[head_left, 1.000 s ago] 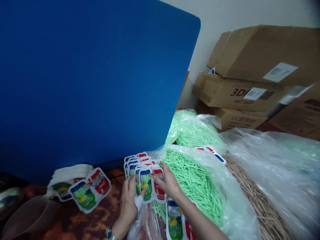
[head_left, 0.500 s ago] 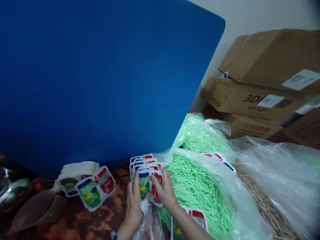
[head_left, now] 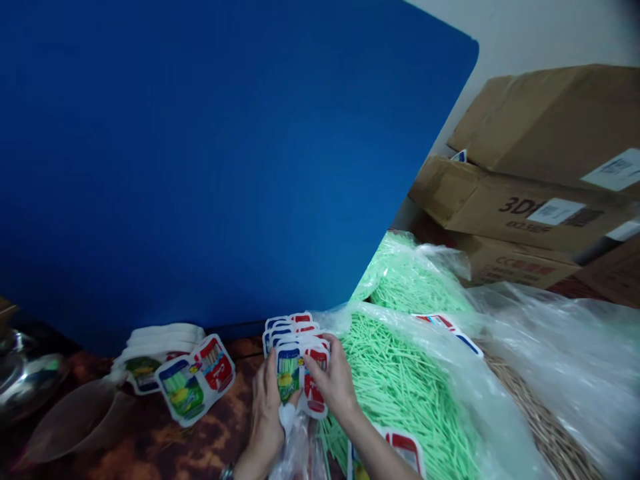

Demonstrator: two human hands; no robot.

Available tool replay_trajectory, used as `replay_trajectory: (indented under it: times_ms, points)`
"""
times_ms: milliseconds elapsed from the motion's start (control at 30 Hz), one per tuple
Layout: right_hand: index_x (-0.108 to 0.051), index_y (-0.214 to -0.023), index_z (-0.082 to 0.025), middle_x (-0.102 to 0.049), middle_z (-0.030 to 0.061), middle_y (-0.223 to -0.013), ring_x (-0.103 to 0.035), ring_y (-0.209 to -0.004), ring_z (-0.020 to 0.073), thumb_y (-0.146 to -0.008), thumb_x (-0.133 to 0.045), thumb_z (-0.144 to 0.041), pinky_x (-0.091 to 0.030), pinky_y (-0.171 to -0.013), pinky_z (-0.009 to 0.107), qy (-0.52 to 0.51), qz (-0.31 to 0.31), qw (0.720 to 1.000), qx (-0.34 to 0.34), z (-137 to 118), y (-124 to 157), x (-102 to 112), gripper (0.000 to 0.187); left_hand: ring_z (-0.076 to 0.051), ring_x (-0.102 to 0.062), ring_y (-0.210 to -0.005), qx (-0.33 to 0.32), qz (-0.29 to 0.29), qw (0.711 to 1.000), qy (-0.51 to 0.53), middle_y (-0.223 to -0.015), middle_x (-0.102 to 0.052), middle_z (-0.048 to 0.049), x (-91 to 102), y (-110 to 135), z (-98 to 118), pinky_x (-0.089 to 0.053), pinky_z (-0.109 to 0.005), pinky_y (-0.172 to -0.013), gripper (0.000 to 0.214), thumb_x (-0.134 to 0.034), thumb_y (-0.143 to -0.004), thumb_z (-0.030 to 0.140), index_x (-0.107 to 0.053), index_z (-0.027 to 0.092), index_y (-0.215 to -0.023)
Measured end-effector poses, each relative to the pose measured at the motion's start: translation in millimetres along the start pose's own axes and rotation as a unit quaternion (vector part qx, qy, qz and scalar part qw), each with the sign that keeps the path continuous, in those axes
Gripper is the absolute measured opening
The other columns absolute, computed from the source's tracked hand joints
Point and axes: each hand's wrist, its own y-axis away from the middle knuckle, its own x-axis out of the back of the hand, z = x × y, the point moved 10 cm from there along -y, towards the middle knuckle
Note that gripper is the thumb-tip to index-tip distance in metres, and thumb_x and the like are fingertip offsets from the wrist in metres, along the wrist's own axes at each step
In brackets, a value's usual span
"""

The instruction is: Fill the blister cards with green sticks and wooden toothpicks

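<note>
Both my hands meet at the bottom centre on a printed packet [head_left: 293, 373] with a green-and-blue half and a red half. My left hand [head_left: 265, 410] grips its left side, fingers curled round the edge. My right hand [head_left: 334, 383] pinches its right side, thumb on the front. Behind it stands a fanned row of like packets [head_left: 290, 328]. Just right of my hands lies a clear plastic bag of green sticks [head_left: 400, 387].
A big blue panel [head_left: 200, 153] fills the upper left. Another stack of packets [head_left: 180, 373] lies on the brown table at left, with clear plastic and a metal bowl [head_left: 25, 373] beyond. Cardboard boxes [head_left: 530, 173] are piled at right above bags of green and brown sticks.
The view has swung left and down a little, so the panel and boxes sit further right. My hands have stayed on the packet, drawing it slightly closer together.
</note>
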Motion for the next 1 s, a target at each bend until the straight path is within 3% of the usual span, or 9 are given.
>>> replay_trajectory:
  times_ms: [267, 467, 633, 867, 933, 1000]
  points:
    - [-0.061, -0.097, -0.019, -0.069, 0.0053, -0.089, -0.065, -0.082, 0.0226, -0.081, -0.061, -0.039, -0.050, -0.077, 0.034, -0.067, -0.075, 0.995, -0.024, -4.5, 1.1, -5.1, 0.025, -0.033, -0.038, -0.130, -0.002, -0.010, 1.000, -0.015, -0.141, -0.037, -0.0151, 0.0, 0.8, 5.2, -0.038, -0.054, -0.102, 0.082, -0.056, -0.084, 0.016, -0.009, 0.029, -0.150]
    - [-0.061, -0.091, -0.019, -0.062, 0.0111, -0.098, -0.060, -0.093, 0.0281, -0.076, -0.065, -0.044, -0.048, -0.082, 0.041, 0.045, 0.042, 0.998, -0.011, 8.6, -9.2, 19.2, 0.031, -0.035, -0.041, -0.127, -0.013, -0.023, 0.999, -0.035, -0.138, -0.041, -0.0166, -10.8, -2.0, 11.5, -0.038, -0.056, -0.100, 0.081, -0.057, -0.084, 0.017, -0.011, 0.026, -0.150]
    - [-0.058, -0.085, -0.021, -0.059, 0.0048, -0.083, -0.058, -0.080, 0.0229, -0.082, -0.060, -0.041, -0.049, -0.073, 0.036, 0.045, 0.010, 0.998, 0.032, -4.9, -8.4, 5.5, 0.021, -0.034, -0.039, -0.128, 0.009, -0.010, 0.999, -0.034, -0.139, -0.039, -0.0151, -7.6, 1.5, 2.1, -0.038, -0.054, -0.101, 0.080, -0.057, -0.084, 0.017, -0.012, 0.026, -0.150]
    - [-0.056, -0.099, -0.021, -0.059, 0.0096, -0.103, -0.056, -0.101, 0.0249, -0.086, -0.057, -0.033, -0.046, -0.090, 0.040, 0.018, -0.010, 0.994, 0.107, -35.1, -5.3, -11.9, 0.018, -0.033, -0.042, -0.125, 0.010, 0.014, 0.999, -0.050, -0.137, -0.040, -0.0163, 4.6, 0.5, -6.2, -0.040, -0.054, -0.099, 0.078, -0.054, -0.086, 0.018, -0.010, 0.024, -0.150]
    - [-0.054, -0.108, -0.021, -0.058, 0.0105, -0.109, -0.055, -0.106, 0.0260, -0.084, -0.059, -0.035, -0.045, -0.093, 0.042, 0.018, -0.009, 0.995, 0.102, -30.9, -9.6, -13.4, 0.028, -0.035, -0.039, -0.128, 0.008, 0.021, 0.998, -0.064, -0.139, -0.038, -0.0169, 4.8, -3.3, -10.5, -0.038, -0.056, -0.101, 0.079, -0.055, -0.085, 0.020, -0.009, 0.024, -0.150]
    - [-0.046, -0.125, -0.020, -0.054, 0.0125, -0.121, -0.052, -0.115, 0.0280, -0.080, -0.064, -0.039, -0.043, -0.097, 0.044, 0.020, -0.004, 0.996, 0.084, -21.5, -15.3, -11.6, 0.051, -0.038, -0.035, -0.132, 0.017, 0.034, 0.997, -0.065, -0.143, -0.034, -0.0183, 5.6, -7.7, -18.4, -0.034, -0.059, -0.103, 0.087, -0.060, -0.082, 0.024, -0.006, 0.024, -0.150]
